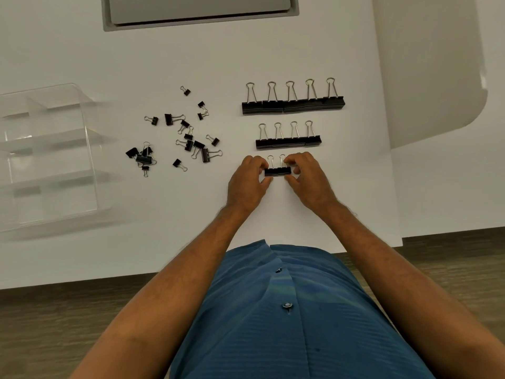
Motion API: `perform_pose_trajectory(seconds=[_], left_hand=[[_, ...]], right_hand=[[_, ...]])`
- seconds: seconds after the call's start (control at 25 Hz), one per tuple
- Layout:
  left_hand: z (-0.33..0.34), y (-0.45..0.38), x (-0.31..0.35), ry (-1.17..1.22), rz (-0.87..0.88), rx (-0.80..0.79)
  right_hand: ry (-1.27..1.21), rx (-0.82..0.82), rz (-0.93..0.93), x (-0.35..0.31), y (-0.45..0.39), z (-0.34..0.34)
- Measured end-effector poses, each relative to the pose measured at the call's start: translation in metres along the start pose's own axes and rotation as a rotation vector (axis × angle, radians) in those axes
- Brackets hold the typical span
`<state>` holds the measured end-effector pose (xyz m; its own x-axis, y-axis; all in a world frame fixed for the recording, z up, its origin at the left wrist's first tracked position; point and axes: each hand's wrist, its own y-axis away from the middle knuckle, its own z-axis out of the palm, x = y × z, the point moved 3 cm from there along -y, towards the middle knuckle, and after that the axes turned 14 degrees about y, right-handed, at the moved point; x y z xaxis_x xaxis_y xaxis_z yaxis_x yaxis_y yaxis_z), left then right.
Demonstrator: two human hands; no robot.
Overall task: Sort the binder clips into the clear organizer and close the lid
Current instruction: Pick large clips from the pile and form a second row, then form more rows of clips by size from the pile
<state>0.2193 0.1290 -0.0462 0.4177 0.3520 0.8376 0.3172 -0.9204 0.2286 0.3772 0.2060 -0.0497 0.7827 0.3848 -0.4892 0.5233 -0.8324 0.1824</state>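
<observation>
A white table (191, 64) is spanning the view, with wood-grain floor (41, 324) showing at 6 o'clock and a grey recessed panel (199, 9) lying at 12 o'clock. The clear organizer (52, 157), divided into compartments, is sitting at 9 o'clock. Black binder clips with silver wire handles are lying as a loose scattered pile (177, 135) left of centre and as two aligned rows (292, 105) at 1 o'clock. The left hand (248, 181) and right hand (308, 179) are pinching a pair of clips (277, 170) between them, just below the rows.
</observation>
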Motion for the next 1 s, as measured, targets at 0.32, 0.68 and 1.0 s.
perform_pose_trajectory(seconds=[0.32, 0.68, 1.0], left_hand=[[-0.05, 0.021, -0.013, 0.134, -0.048, -0.05], [-0.187, 0.049, -0.084, 0.143, -0.191, 0.28], [-0.241, 0.035, -0.12, 0.075, -0.234, 0.426]], right_hand=[[0.029, 0.153, -0.062, -0.045, 0.017, -0.004], [-0.008, -0.041, -0.214, -0.138, -0.02, 0.042], [0.078, -0.053, -0.073, -0.172, -0.041, 0.084]])
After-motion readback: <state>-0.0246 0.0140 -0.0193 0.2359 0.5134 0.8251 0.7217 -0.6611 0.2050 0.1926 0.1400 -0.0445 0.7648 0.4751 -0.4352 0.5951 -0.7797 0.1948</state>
